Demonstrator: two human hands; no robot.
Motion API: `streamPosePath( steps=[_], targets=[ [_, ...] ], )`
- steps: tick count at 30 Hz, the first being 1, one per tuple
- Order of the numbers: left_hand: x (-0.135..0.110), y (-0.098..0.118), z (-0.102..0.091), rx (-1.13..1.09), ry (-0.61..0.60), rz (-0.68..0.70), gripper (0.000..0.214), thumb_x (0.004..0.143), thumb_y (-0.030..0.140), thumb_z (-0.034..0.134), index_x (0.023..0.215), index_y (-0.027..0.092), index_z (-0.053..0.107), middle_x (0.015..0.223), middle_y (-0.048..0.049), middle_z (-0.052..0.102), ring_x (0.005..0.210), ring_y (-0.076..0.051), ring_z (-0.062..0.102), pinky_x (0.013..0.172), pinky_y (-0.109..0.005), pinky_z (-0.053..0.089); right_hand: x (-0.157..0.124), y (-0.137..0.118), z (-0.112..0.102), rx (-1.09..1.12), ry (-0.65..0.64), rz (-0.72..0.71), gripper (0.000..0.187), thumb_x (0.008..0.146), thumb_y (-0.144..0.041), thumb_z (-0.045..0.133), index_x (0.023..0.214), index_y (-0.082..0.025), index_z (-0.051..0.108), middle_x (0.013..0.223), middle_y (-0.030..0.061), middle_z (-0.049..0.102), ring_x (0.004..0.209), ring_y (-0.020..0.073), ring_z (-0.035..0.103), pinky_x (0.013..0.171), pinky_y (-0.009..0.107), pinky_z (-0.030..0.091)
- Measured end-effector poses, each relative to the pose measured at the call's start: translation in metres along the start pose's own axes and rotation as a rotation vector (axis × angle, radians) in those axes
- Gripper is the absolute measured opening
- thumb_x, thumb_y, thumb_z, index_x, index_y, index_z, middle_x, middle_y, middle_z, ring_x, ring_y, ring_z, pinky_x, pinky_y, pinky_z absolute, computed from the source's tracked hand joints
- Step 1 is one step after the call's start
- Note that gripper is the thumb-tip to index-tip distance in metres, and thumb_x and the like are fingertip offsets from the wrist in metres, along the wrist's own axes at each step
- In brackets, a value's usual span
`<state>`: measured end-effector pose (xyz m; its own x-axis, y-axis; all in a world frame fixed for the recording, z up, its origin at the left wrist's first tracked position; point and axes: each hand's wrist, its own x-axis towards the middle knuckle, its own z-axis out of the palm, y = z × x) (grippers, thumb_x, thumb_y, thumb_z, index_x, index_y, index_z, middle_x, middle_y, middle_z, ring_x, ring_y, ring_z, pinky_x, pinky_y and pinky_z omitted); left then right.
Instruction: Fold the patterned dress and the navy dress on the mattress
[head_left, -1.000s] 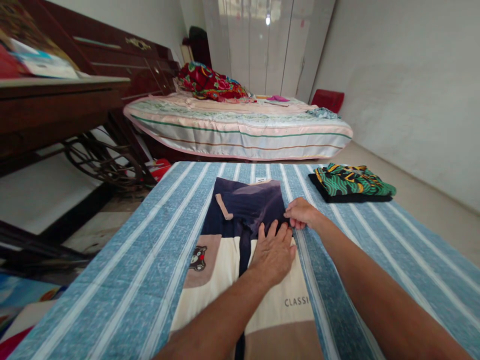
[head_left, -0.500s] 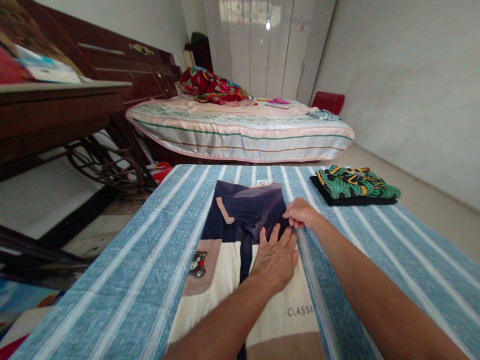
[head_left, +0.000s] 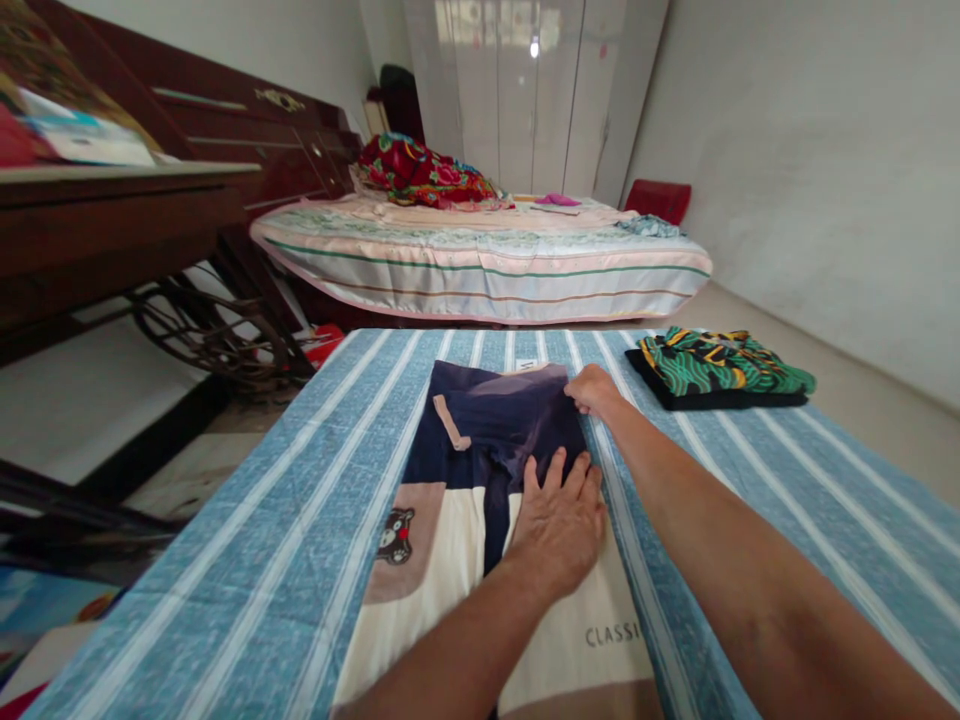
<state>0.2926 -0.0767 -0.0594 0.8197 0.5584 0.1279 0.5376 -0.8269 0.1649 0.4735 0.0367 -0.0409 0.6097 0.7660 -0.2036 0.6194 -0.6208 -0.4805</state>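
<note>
A navy, cream and tan garment with a small bear patch lies flat on a blue striped sheet. My left hand presses flat on it, fingers stretched out, near its right edge where navy meets cream. My right hand reaches further away, fingers pinched on the garment's far right corner.
A folded green patterned cloth lies on the sheet at the far right. Beyond the sheet is a mattress with red bedding. A dark wooden table with a treadle frame stands at the left.
My right hand has slid away from me along the garment's right edge to its far corner. My left hand has stayed pressed on the cloth.
</note>
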Motion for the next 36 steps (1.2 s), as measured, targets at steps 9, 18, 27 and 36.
streamPosePath(
  steps=[9,18,27,36],
  targets=[
    [-0.001,0.0,-0.003,-0.02,0.0,0.011,0.046,0.093,0.035,0.025,0.135,0.023,0.04,0.143,-0.0032,0.039,0.133,-0.029,0.025,0.106,-0.061,0.014,-0.022,-0.005,0.02,-0.29,0.271,-0.328,0.031,0.088,-0.017,0.038,0.109,-0.015,0.06,0.117,0.016,0.057,0.115,0.0274,0.047,0.096,0.04,0.033],
    [-0.001,0.001,0.0,-0.009,0.034,0.018,0.044,0.093,0.035,0.027,0.132,0.023,0.042,0.14,-0.0037,0.043,0.133,-0.027,0.026,0.106,-0.06,0.015,-0.012,-0.001,0.02,-0.361,0.294,-0.37,0.032,0.09,-0.02,0.035,0.106,-0.014,0.061,0.108,0.0158,0.059,0.106,0.0273,0.05,0.088,0.038,0.036],
    [0.0,-0.001,-0.002,0.025,0.042,-0.04,0.048,0.091,0.04,0.033,0.129,0.012,0.044,0.14,-0.0125,0.041,0.132,-0.026,0.03,0.109,-0.052,0.017,-0.055,0.039,0.001,-0.304,0.267,-0.337,0.023,0.085,-0.03,0.049,0.085,-0.018,0.067,0.095,0.008,0.063,0.098,0.0202,0.055,0.084,0.027,0.039],
    [0.001,-0.002,-0.004,0.018,0.044,-0.051,0.041,0.09,0.035,0.035,0.123,0.014,0.049,0.139,-0.0117,0.043,0.131,-0.024,0.033,0.11,-0.05,0.017,-0.132,0.08,0.008,-0.163,0.299,-0.497,0.018,0.08,-0.028,0.056,0.069,-0.019,0.066,0.092,0.0097,0.064,0.103,0.0228,0.052,0.091,0.032,0.037]
  ],
)
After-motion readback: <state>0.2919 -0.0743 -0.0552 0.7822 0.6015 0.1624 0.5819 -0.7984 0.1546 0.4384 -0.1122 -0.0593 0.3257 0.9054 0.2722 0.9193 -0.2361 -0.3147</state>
